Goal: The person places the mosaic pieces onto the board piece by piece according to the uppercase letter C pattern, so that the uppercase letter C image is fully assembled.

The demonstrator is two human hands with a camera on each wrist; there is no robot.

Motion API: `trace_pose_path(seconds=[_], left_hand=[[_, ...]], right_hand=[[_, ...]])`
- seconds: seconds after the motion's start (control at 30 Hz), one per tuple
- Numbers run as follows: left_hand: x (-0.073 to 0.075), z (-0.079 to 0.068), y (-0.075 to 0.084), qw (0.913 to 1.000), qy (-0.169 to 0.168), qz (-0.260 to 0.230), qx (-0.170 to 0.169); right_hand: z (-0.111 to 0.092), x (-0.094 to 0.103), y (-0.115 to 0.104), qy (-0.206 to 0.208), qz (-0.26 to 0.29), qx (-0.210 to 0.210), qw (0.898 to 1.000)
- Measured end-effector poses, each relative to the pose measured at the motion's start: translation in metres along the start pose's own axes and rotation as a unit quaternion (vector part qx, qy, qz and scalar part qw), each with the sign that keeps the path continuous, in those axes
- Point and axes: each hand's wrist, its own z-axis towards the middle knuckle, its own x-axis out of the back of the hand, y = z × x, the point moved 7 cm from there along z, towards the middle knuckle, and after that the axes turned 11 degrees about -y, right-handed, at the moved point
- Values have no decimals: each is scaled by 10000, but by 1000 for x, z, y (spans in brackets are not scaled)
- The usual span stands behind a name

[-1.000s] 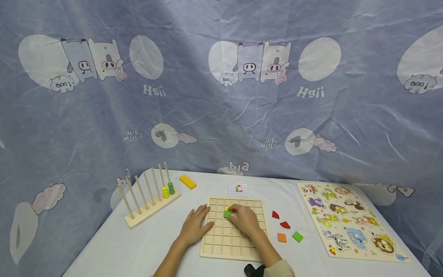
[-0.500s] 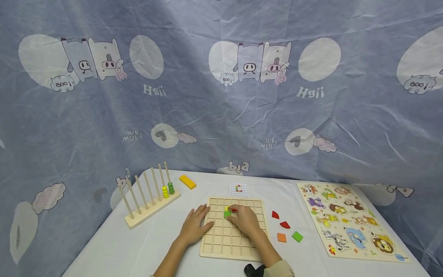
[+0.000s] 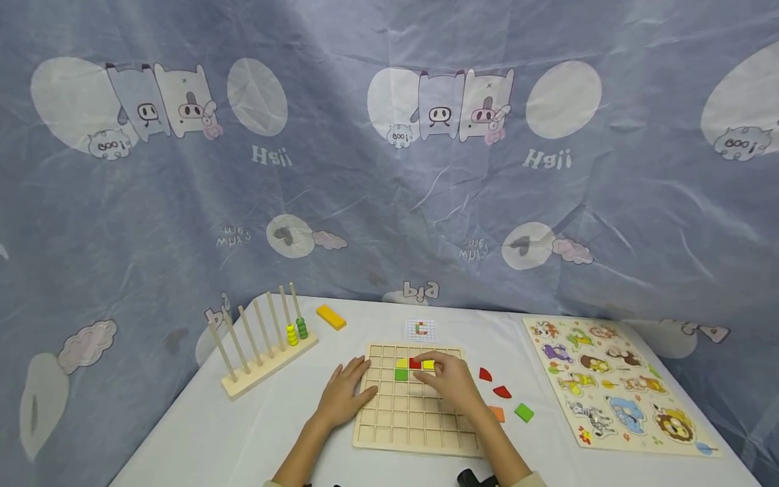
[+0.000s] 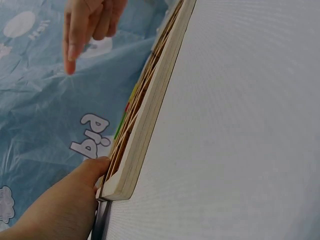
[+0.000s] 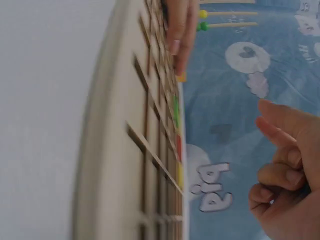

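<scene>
My left hand (image 3: 341,399) rests on the left edge of a wooden grid board (image 3: 389,438), its fingers fairly straight. The left wrist view shows its thumb (image 4: 92,170) on the board's edge. My right hand (image 3: 455,383) hovers over the upper part of the board, holding nothing. Its index finger and thumb are apart in the right wrist view, the other fingers loosely curled. Below them in the grid lie a yellow tile (image 3: 402,363), a red tile (image 3: 415,363) and a green tile (image 3: 401,375). Another yellow tile (image 3: 429,364) shows partly behind the right fingers.
Right of the board lie two red quarter-round pieces (image 3: 502,391), a green tile (image 3: 524,412) and a partly hidden orange tile (image 3: 498,413). A pattern card (image 3: 420,330), yellow block (image 3: 331,317), peg stand (image 3: 270,365) and animal puzzle (image 3: 608,379) stand around.
My right hand has lifted off the tiles and moved to the right, uncovering the red tile and part of a second yellow one. The left hand has stayed on the board's edge.
</scene>
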Motion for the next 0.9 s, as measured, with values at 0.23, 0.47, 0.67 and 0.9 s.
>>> trace_pose_path(seconds=[0.23, 0.47, 0.67, 0.9], left_hand=[[0, 3, -1, 9999, -82, 26, 67], [-2, 3, -2, 9998, -132, 5, 127], [-3, 1, -1, 9999, -100, -28, 123], [1, 2, 1, 10000, -48, -14, 16]], right_hand=[[-31, 51, -10, 295, -62, 128, 9995], [-68, 85, 6, 584, -396, -50, 9975], [-91, 104, 38, 742, -1004, -354, 9915], [-113, 119, 93, 429, -1437, -1321, 9798]])
